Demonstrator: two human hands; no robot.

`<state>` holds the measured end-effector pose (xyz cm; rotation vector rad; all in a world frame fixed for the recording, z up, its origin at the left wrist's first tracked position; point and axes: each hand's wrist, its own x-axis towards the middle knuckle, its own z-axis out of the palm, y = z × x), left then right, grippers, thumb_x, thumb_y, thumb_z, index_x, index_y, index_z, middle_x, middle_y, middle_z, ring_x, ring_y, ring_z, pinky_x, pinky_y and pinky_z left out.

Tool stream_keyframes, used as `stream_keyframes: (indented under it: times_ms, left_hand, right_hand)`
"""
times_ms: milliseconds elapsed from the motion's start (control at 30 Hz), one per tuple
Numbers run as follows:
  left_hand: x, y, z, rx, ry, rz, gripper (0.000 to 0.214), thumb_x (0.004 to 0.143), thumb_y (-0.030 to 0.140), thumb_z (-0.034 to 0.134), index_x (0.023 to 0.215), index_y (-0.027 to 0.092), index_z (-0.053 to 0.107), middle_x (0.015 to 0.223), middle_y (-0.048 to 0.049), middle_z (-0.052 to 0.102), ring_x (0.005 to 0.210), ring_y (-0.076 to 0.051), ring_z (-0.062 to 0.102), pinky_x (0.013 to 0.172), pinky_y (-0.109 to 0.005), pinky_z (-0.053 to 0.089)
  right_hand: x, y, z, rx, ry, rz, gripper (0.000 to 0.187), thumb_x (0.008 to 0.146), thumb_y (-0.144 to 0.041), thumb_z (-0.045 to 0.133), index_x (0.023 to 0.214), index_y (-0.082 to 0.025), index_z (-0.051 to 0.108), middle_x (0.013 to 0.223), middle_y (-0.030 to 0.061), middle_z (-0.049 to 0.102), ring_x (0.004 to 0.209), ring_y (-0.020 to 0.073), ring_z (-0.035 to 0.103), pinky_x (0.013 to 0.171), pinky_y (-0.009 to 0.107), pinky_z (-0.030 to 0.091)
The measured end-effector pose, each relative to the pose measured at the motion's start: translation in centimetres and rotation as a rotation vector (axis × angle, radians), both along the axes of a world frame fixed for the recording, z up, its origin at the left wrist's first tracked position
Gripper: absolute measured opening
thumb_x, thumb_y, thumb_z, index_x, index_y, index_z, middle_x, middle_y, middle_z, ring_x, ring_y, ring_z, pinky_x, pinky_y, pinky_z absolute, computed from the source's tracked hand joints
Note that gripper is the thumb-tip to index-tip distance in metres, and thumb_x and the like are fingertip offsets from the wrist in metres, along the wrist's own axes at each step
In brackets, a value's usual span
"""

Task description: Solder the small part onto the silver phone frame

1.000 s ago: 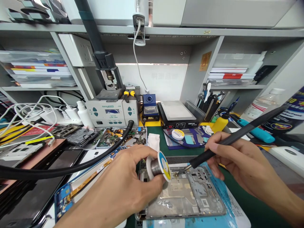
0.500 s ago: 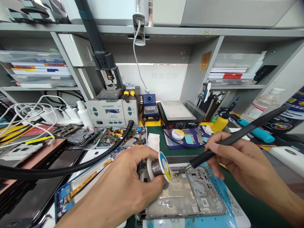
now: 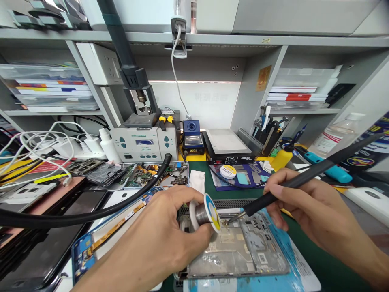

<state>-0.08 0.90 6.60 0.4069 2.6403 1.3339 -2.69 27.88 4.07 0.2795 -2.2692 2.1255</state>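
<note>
Between thumb and forefinger, my left hand [image 3: 170, 231] grips a spool of solder wire [image 3: 202, 213] with a blue and yellow label. The spool is just above a grey metal phone frame [image 3: 225, 259], which lies on a blue-and-white pad. My right hand [image 3: 306, 202] is closed around the black handle of a soldering iron [image 3: 273, 194]. Its metal tip points down and left to the upper middle of the frame, beside the spool, and seems to touch it. Whether any wire runs from the spool to the tip, I cannot tell.
A thick black hose [image 3: 121, 213] arcs across the left side over phone parts. Behind stand a hot air station [image 3: 146, 142], a tray of circuit boards [image 3: 152, 175], a small soldering station [image 3: 192, 140] and a heating plate [image 3: 229, 142]. A yellow bottle [image 3: 282, 158] stands at right.
Almost nothing differs. The whole view has shifted very slightly; both hands, the spool and the iron keep their places over the frame.
</note>
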Motion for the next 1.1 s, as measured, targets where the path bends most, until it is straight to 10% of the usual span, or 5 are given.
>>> stream_keyframes:
  times_ms: [1100]
  left_hand:
    - [0.20,0.34,0.34,-0.040,-0.051,0.029,0.007,0.081,0.026,0.065,0.086,0.028,0.069,0.084,0.0064,0.070,0.062,-0.012,0.056,0.055,-0.022,0.041]
  right_hand:
    - [0.82,-0.48,0.38,0.074,0.057,-0.015,0.020,0.090,-0.042,0.074,0.082,-0.023,0.071,0.056,-0.0034,0.062,0.046,0.0146,0.058,0.046,0.025,0.046]
